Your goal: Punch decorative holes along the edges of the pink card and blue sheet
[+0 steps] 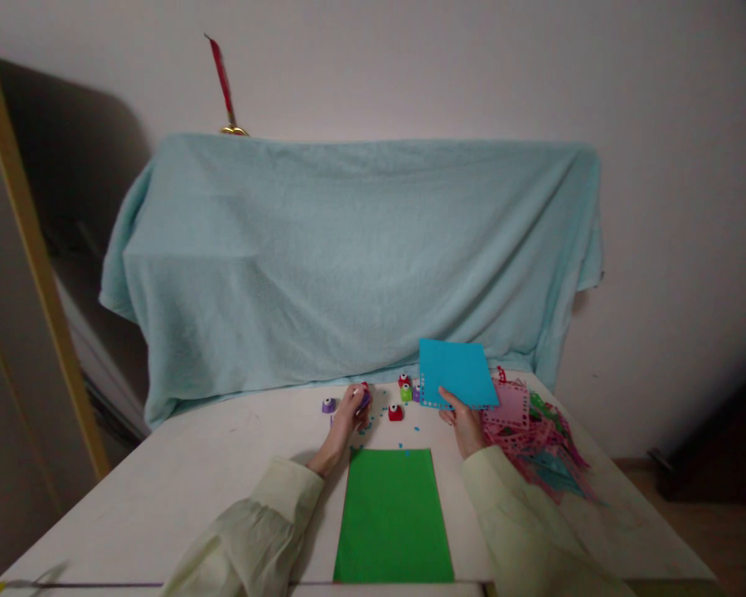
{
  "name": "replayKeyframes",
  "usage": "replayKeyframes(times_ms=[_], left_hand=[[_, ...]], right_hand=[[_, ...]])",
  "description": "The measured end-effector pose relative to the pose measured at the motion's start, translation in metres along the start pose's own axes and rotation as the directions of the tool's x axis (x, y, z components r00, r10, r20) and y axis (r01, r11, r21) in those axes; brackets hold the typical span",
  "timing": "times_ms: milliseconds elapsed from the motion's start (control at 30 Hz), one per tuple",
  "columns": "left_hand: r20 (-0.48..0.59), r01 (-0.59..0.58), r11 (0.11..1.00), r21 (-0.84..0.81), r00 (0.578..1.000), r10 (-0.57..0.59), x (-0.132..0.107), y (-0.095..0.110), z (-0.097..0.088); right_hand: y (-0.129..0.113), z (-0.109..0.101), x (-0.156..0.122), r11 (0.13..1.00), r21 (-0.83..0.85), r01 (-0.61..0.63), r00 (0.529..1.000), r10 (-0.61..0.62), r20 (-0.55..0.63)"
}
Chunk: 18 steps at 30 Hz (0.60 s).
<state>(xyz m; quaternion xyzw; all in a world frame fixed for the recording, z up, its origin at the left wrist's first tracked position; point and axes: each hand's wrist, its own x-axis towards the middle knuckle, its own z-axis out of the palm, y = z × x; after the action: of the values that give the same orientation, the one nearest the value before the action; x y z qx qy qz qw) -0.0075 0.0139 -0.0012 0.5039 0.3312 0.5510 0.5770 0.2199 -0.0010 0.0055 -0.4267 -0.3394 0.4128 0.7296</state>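
Note:
In my right hand [461, 421] is a square sheet of blue paper [457, 373], thumb on top, raised above the table. Small holes run along its lower edge and part of its left edge. My left hand [350, 408] is closed around a small purple craft punch [365, 400]; a bit of red shows just behind it. Nearby stand a purple punch [328, 405], a red punch [395, 413], a green punch [406, 393] and another red punch [404, 380]. Tiny blue paper bits [417, 429] lie scattered between my hands.
A green sheet [390, 518] lies flat at the front of the white table [224, 489]. To the right is a heap of cut paper strips [550, 452] with a pink hole-edged sheet [508, 405]. A light blue cloth [348, 257] hangs behind the table.

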Motion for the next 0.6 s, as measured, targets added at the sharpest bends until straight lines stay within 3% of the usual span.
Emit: replayKeyframes(times_ms=[133,333,600], left_hand=[[-0.001,-0.098,0.971,0.218,0.995,0.101,-0.003,0.0,0.004],[0.175,-0.312,0.793,0.524,0.95,0.259,-0.005,0.005,0.001],[0.321,-0.388,0.599,0.701,0.921,0.22,-0.004,-0.003,-0.006]], right_hand=[[0.002,-0.001,0.001,0.999,0.037,-0.015,0.999,0.017,-0.043],[0.0,0.0,-0.001,0.999,0.045,0.02,0.999,-0.019,-0.035],[-0.009,0.006,-0.006,0.999,-0.012,0.038,0.997,-0.039,-0.068]])
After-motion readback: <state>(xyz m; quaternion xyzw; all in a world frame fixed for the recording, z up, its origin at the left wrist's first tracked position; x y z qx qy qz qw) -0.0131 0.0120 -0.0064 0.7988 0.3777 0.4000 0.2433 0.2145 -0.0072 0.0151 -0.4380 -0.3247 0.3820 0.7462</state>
